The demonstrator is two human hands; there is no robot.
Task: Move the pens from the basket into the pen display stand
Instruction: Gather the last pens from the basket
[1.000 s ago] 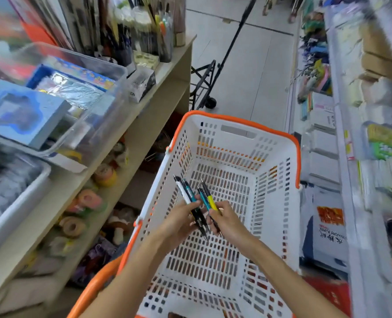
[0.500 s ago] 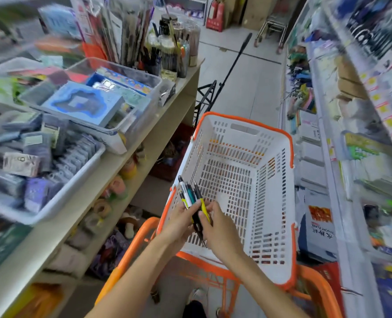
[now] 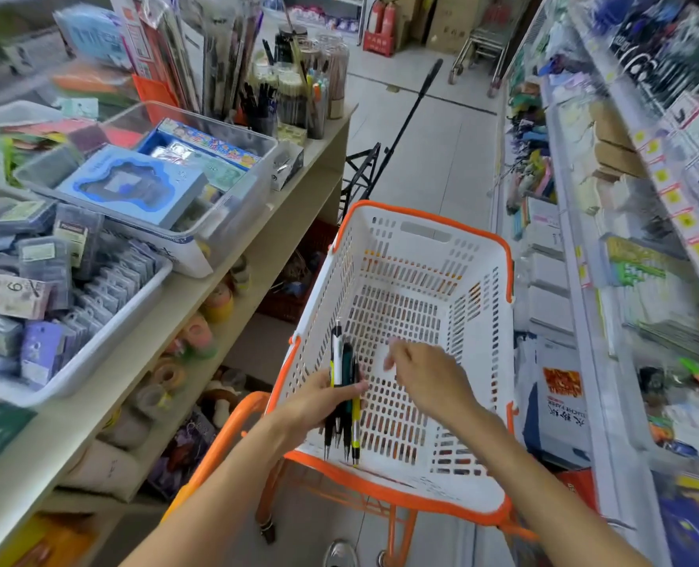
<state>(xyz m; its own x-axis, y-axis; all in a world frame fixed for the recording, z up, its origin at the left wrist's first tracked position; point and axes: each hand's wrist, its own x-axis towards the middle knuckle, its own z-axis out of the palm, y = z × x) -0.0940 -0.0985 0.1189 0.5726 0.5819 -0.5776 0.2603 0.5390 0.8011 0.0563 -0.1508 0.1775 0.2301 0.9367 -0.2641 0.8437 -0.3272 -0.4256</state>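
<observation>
Currently your left hand point(image 3: 325, 399) grasps the pens point(image 3: 343, 386) in one bundle, fingers and thumb wrapped round the middle. Bundle sits over the near left corner of the basket point(image 3: 417, 223), long axis close to upright in the view, tips pointing down toward you and clicker ends pointing away. Your right hand point(image 3: 425, 378) is released, fingers loose, holding nothing, just to the right of the bundle over the basket floor.

Pens: several slim click pens, one white-barrelled, one dark green, black ones, one with a yellow grip section. Exact count cannot be read. No loose pens show on the basket floor.

Key relation: the pencil cups and holders point(image 3: 298, 92) stand on the far end of the shelf counter point(image 3: 257, 259), up and left of the bundle. Likely the display stand is among them; cannot confirm. Left hand is nearer that side, so it probably carries.
</observation>
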